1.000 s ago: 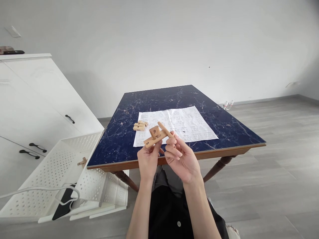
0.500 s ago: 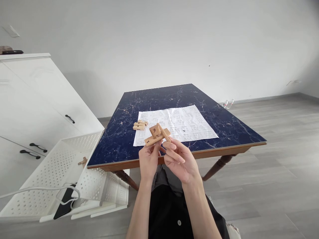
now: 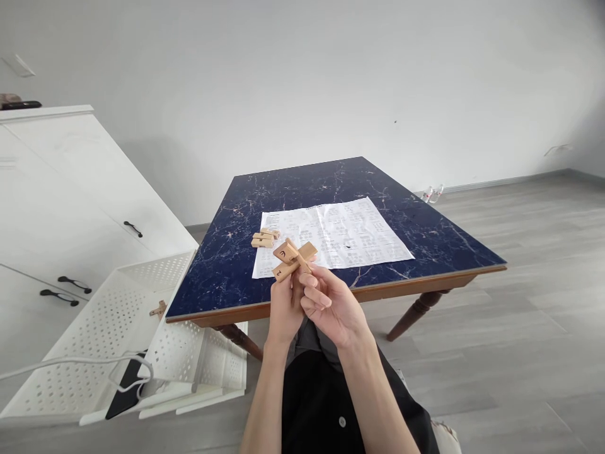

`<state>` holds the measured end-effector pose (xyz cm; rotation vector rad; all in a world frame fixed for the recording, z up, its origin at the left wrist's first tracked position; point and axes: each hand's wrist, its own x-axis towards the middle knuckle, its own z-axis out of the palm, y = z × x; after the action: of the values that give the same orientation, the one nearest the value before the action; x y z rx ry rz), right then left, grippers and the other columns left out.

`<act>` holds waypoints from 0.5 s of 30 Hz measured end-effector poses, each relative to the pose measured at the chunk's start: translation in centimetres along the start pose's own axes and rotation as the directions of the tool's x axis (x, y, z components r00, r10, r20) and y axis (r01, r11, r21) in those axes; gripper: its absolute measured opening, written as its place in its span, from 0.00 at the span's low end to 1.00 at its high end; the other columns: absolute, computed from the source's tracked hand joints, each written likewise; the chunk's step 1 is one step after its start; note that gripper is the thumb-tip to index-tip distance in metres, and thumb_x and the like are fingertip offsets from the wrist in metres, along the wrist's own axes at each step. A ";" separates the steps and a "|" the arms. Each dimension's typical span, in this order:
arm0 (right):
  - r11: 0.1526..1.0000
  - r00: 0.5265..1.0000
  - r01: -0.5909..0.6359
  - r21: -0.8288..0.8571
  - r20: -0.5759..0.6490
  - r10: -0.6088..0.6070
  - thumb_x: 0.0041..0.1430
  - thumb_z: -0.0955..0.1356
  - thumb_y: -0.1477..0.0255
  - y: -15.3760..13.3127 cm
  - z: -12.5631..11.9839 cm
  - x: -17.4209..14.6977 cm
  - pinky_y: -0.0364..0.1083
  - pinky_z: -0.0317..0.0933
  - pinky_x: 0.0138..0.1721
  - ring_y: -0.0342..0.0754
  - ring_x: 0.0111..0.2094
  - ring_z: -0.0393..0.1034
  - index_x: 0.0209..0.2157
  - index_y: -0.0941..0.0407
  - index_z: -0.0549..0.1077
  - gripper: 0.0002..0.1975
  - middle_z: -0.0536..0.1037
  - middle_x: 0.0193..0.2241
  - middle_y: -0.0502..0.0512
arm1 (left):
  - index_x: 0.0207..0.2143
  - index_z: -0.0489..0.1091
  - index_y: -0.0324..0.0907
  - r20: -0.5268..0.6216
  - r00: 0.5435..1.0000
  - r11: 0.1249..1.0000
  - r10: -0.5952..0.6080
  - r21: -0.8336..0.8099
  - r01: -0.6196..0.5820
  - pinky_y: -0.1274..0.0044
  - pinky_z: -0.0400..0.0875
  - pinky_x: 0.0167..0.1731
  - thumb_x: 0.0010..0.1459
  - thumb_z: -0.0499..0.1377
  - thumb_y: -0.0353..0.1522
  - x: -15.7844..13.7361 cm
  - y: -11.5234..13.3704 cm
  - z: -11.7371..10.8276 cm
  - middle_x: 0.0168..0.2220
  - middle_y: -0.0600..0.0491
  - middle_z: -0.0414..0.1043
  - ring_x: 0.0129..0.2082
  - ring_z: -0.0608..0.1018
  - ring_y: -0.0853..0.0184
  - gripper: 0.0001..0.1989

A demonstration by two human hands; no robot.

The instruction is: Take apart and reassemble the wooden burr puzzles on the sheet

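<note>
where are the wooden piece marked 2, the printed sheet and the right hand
Wooden piece marked 2 (image 3: pixel 285 270): head view, on its marked end.
Printed sheet (image 3: pixel 347 230): head view, on its printed face.
Right hand (image 3: pixel 337 311): head view, on the middle of the hand.

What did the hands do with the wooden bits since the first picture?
The right hand moved left, bringing its wooden stick across the pieces in the left hand. The upper marked piece now leans farther left. Neither hand let go. The paper sheet and wooden blocks on the table stayed put.
</note>
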<state>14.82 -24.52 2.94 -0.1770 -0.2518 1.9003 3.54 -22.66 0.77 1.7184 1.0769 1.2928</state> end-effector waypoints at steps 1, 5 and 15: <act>1.000 1.000 -0.002 -0.009 0.007 0.002 0.69 0.68 0.78 0.1 0.0 0.0 0.32 0.55 0.16 0.31 0.12 0.55 0.32 0.57 0.68 0.10 0.73 0.23 0.43 | 0.50 0.81 0.43 0.012 1.000 1.000 0.005 -0.002 -0.004 0.67 0.75 0.50 0.63 0.62 0.32 0.1 0.0 -0.1 0.45 0.46 0.83 0.43 0.83 0.56 0.14; 0.999 0.999 -0.020 -0.042 0.037 0.021 0.69 0.70 0.75 0.5 0.2 0.1 0.33 0.55 0.15 0.31 0.12 0.55 0.30 0.57 0.69 0.11 0.75 0.23 0.45 | 0.50 0.82 0.43 0.033 0.999 0.999 0.013 -0.049 -0.011 0.61 0.74 0.58 0.64 0.61 0.33 0.3 0.2 -0.5 0.52 0.43 0.82 0.53 0.81 0.50 0.14; 0.997 0.999 0.010 -0.073 0.036 -0.007 0.63 0.75 0.73 1.3 0.5 0.0 0.34 0.56 0.16 0.33 0.12 0.57 0.27 0.59 0.71 0.13 0.76 0.19 0.48 | 0.46 0.82 0.47 -0.002 1.000 0.988 0.010 -0.156 -0.010 0.64 0.77 0.53 0.63 0.61 0.32 0.3 -0.1 -0.5 0.53 0.47 0.81 0.51 0.83 0.52 0.12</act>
<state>13.52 -25.02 3.13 -0.1907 -0.3465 1.8880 3.03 -22.33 0.91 1.6090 0.9428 1.3474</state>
